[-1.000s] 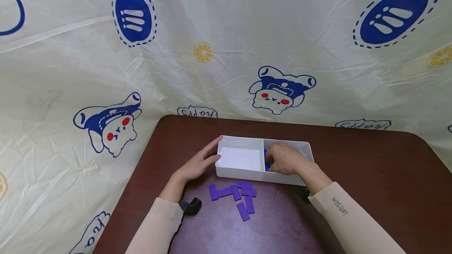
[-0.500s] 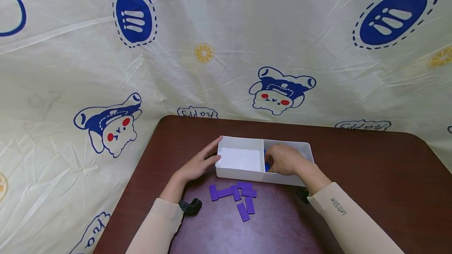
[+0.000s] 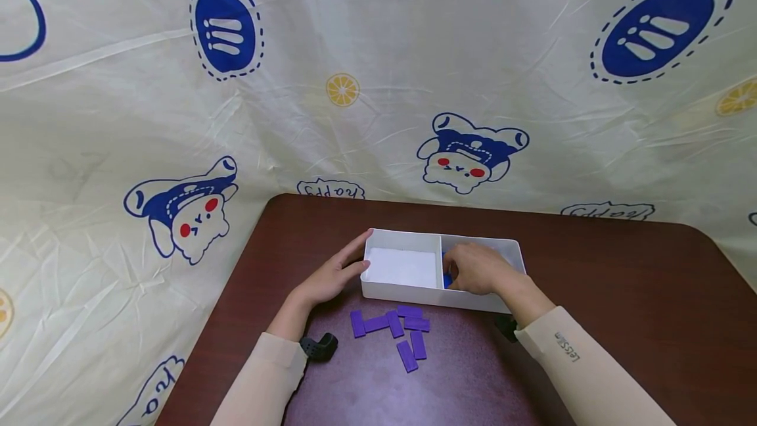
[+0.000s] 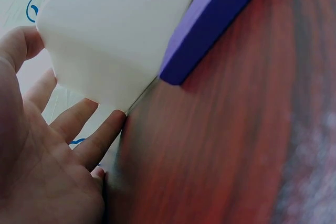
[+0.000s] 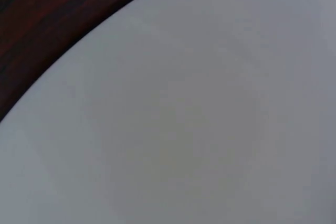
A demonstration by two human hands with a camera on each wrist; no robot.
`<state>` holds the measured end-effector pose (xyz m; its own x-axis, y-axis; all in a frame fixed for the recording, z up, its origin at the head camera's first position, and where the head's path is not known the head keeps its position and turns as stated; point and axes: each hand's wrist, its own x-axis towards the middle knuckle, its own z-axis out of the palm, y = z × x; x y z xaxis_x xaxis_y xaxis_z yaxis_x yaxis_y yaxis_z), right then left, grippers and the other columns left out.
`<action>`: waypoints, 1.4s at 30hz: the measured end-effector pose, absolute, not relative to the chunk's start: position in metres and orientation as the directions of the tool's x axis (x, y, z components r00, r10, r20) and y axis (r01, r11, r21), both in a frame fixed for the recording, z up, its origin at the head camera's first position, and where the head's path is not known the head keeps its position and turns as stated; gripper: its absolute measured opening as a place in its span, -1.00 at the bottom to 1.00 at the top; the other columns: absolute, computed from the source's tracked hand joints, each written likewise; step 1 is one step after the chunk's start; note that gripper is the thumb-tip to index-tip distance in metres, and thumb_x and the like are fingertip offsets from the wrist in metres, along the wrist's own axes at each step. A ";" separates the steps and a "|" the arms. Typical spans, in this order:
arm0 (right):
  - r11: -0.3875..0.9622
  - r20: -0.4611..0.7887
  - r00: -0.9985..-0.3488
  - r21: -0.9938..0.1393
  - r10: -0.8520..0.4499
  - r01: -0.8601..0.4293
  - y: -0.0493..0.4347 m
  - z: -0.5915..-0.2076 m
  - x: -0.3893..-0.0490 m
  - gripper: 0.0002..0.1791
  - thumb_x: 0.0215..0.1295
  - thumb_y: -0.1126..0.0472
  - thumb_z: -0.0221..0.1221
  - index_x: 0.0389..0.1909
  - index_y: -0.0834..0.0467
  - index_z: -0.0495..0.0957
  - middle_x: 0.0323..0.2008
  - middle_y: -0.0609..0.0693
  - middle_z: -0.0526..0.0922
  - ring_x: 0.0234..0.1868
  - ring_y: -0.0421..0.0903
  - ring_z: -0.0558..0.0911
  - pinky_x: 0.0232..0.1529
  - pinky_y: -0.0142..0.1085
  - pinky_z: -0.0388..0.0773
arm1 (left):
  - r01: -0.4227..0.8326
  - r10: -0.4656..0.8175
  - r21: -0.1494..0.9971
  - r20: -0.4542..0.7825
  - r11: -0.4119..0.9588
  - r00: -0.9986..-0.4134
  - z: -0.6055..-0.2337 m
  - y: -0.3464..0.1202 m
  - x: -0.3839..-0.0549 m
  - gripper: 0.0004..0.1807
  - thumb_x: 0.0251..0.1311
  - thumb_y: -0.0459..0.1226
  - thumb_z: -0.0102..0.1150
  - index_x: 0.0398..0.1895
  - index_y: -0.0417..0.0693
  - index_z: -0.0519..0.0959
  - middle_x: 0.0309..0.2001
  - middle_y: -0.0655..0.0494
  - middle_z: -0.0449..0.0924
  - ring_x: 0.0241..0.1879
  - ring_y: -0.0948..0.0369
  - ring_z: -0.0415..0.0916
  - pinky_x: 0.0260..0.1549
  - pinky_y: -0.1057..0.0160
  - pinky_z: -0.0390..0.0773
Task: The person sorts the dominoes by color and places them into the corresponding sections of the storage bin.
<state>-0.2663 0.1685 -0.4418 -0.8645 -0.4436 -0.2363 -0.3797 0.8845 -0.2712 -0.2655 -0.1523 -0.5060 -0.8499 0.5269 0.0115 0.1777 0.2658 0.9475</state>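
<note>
A white two-compartment box (image 3: 404,292) stands on the table. At its left end my left hand (image 3: 328,279) rests against the wall; the left wrist view shows the fingers (image 4: 102,137) extended, tips touching the white end. My right hand (image 3: 476,268) reaches down into the right compartment beside the divider (image 3: 440,261). Blue pieces (image 3: 447,280) show there next to its fingers, whose tips are hidden, so a grip cannot be made out. In the right wrist view a white box wall (image 5: 173,103) fills most of the picture, without the hand.
Several flat purple blocks (image 3: 376,323) lie scattered in front of the box. One purple block (image 4: 194,35) appears close up in the left wrist view. The brown table (image 3: 639,301) has rounded far corners, and a patterned sheet (image 3: 378,38) hangs behind it.
</note>
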 end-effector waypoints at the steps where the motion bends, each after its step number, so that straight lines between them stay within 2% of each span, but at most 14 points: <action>1: 0.884 -0.234 -0.865 -0.272 -0.444 -0.381 0.169 -0.441 -0.266 -0.76 0.08 0.13 0.53 -0.27 0.07 0.72 -0.44 -0.11 0.61 -0.37 -0.13 0.51 -0.35 -0.24 0.46 | 0.175 0.526 0.948 0.009 0.266 -0.850 -0.506 -0.152 -0.266 -0.27 0.57 -0.09 0.00 0.68 0.45 -0.03 0.70 0.27 -0.13 0.68 0.03 -0.14 0.56 -0.25 0.03; 13: 0.879 -0.191 -0.881 -0.307 -0.432 -0.365 0.172 -0.442 -0.263 -0.69 0.06 0.09 0.56 -0.19 0.07 0.75 -0.41 -0.12 0.62 -0.34 -0.13 0.52 -0.32 -0.23 0.49 | 0.175 0.522 0.947 0.010 0.269 -0.853 -0.506 -0.152 -0.265 -0.26 0.58 -0.09 0.00 0.70 0.34 -0.04 0.69 0.31 -0.12 0.69 0.07 -0.19 0.58 -0.25 -0.01; 24: 0.863 -0.124 -0.889 -0.331 -0.441 -0.381 0.178 -0.439 -0.258 -0.69 0.07 0.05 0.54 -0.19 0.07 0.77 -0.43 -0.14 0.63 -0.36 -0.16 0.52 -0.33 -0.24 0.49 | 0.165 0.517 0.948 0.001 0.271 -0.856 -0.507 -0.152 -0.265 -0.29 0.58 -0.07 -0.01 0.67 0.50 -0.01 0.68 0.37 -0.10 0.68 0.12 -0.17 0.58 -0.22 0.00; 32: 0.860 -0.091 -0.899 -0.347 -0.428 -0.374 0.182 -0.431 -0.253 -0.69 0.13 0.06 0.52 -0.15 0.10 0.78 -0.34 -0.06 0.71 -0.32 -0.15 0.56 -0.29 -0.22 0.58 | 0.181 0.520 0.944 0.011 0.276 -0.854 -0.506 -0.152 -0.265 -0.26 0.58 -0.08 -0.01 0.70 0.32 -0.04 0.69 0.32 -0.11 0.69 0.10 -0.19 0.58 -0.24 -0.02; 36: 0.858 -0.064 -0.906 -0.354 -0.418 -0.371 0.184 -0.428 -0.251 -0.65 0.13 0.05 0.52 -0.10 0.13 0.78 -0.28 0.00 0.71 -0.30 -0.14 0.57 -0.29 -0.24 0.59 | 0.182 0.523 0.946 0.016 0.268 -0.852 -0.504 -0.152 -0.264 -0.27 0.58 -0.09 -0.01 0.69 0.36 -0.04 0.69 0.28 -0.12 0.69 0.07 -0.20 0.58 -0.26 -0.03; 42: 0.859 -0.009 -0.912 -0.340 -0.410 -0.383 0.190 -0.424 -0.246 -0.61 0.15 0.05 0.51 -0.05 0.15 0.77 -0.22 0.03 0.70 -0.26 -0.12 0.59 -0.30 -0.26 0.60 | 0.165 0.517 0.947 -0.002 0.276 -0.856 -0.505 -0.152 -0.264 -0.28 0.58 -0.07 -0.01 0.67 0.50 -0.03 0.68 0.36 -0.11 0.69 0.12 -0.19 0.58 -0.23 -0.02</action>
